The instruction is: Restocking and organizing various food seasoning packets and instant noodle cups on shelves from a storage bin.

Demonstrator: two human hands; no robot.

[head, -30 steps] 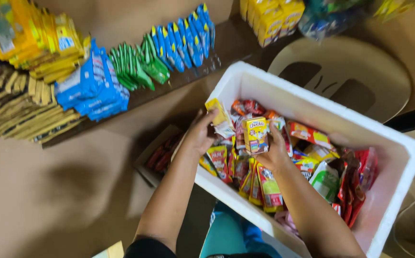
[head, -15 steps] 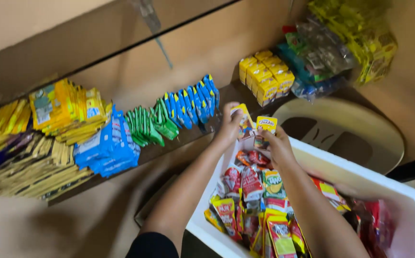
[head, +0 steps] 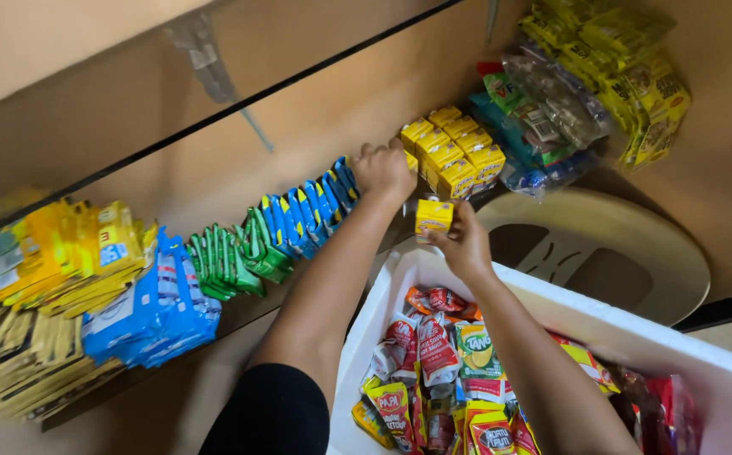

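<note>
Small yellow box point(head: 433, 216) sits pinched in the right hand point(head: 465, 247), held above the near rim of the white foam box point(head: 602, 316), just short of the shelf point(head: 315, 126) edge. Right hand is closed narrow on it, fingers wrapped at its lower right side, wrist bent up, forearm rising out of the foam box toward the shelf.

Left hand point(head: 383, 171) is up on the shelf, knuckles toward the camera, fingers curled. It touches the near end of the row of yellow boxes point(head: 454, 152), right where that row meets the blue sachets point(head: 315, 206). Cannot tell whether it grips a box or only presses against the row; the fingers hide the contact. Left arm is stretched long, black sleeve point(head: 273, 413) at the bottom edge.

Progress, judged from the layout: a block of yellow boxes already stands on the shelf, one more is in hand and not yet placed. The foam box is still full of mixed sachets point(head: 442, 362) in red, green and yellow, so plenty appears unshelved.

Further out: green sachets point(head: 231, 253) stand left of the blue ones, then larger blue packets point(head: 155, 312) and yellow packets point(head: 54, 253). Right of the yellow boxes lie clear-wrapped bundles point(head: 551, 109) and yellow-green packs point(head: 635, 59). A beige plastic stool point(head: 627, 244) sits behind the foam box.
</note>
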